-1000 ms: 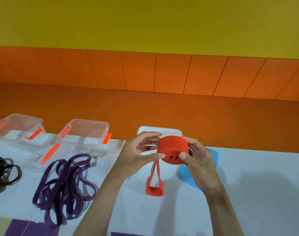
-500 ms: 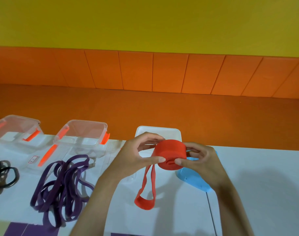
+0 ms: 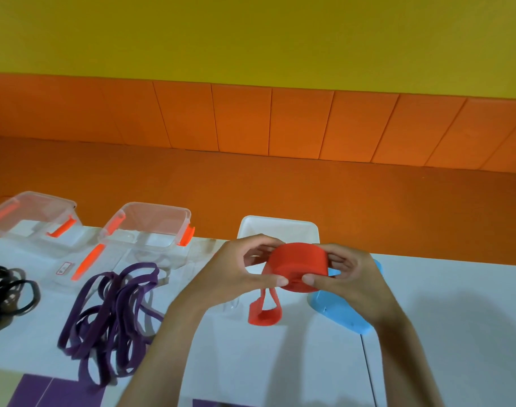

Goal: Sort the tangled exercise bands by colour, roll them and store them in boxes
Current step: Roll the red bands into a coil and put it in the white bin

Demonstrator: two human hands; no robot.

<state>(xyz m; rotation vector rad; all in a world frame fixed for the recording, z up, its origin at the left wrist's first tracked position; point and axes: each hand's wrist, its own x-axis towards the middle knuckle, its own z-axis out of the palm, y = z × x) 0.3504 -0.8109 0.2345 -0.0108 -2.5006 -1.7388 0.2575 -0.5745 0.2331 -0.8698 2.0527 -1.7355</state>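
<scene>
Head view: left hand and right hand pinch the red roll; wind its six-o'clock tail in tightly.

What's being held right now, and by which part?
The red band: left hand and right hand pinch its rolled coil from opposite sides; tail hangs loose.

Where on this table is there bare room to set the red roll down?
Widest bare patch: the table right of the blue lid, out to the frame edge. A smaller one sits between the forearms, below the red band's hanging loop. The left is crowded: purple bands, black bands, clear boxes behind them.
</scene>
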